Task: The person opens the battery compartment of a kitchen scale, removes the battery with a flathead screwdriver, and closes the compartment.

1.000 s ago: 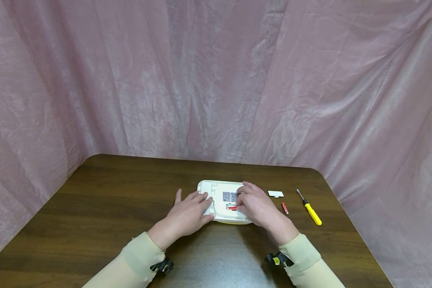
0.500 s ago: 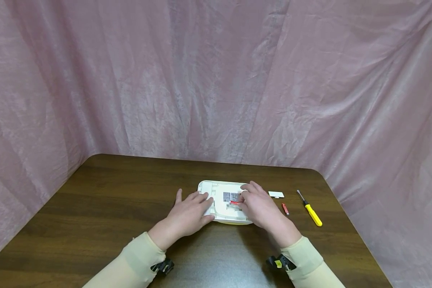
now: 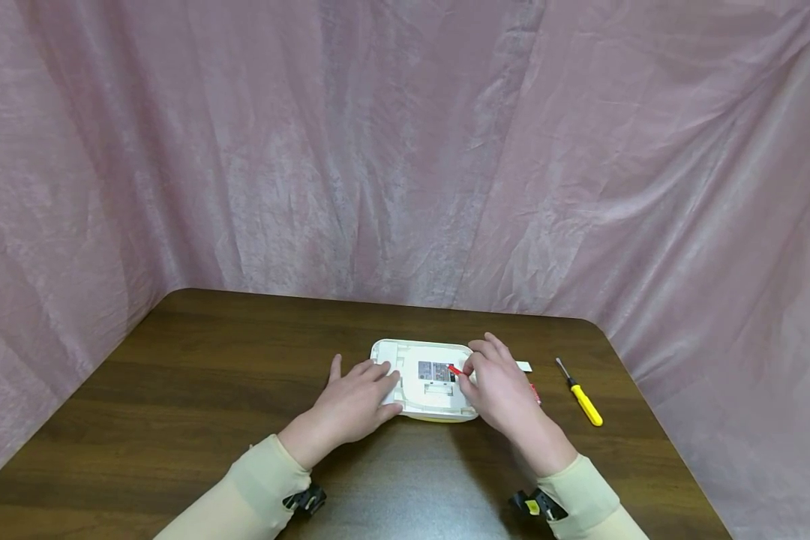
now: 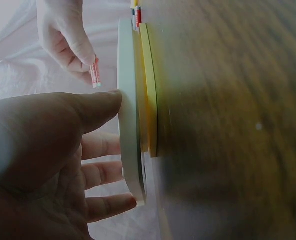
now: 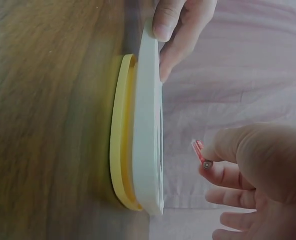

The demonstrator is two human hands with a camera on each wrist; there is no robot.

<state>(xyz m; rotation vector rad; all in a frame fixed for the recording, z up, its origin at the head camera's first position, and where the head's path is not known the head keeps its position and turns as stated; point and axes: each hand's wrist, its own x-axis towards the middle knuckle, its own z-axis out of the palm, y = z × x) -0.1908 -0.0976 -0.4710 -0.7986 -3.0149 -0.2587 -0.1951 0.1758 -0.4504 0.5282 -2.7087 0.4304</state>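
Observation:
A white, flat, rounded device [image 3: 415, 405] with a printed label and a small battery slot on its upper face lies on the table. Its underside is yellow, as both wrist views show. My left hand [image 3: 358, 397] rests on the device's left end, fingers spread and straight. Above the device's right end, my right hand [image 3: 502, 386] pinches a red battery [image 5: 200, 152] between thumb and forefinger, clear of the surface. The slot in the head view holds no battery. A second red battery [image 3: 535, 393] lies on the table, partly hidden behind the right hand.
A small white cover [image 3: 525, 367] lies right of the device, mostly hidden by the right hand. Farther right is a screwdriver [image 3: 583, 401] with a yellow handle. Pink curtains [image 3: 378, 150] hang behind the brown table [image 3: 209, 375].
My right hand has lifted the battery out of the slot and moved it up and to the right. The left hand has stayed in place on the device.

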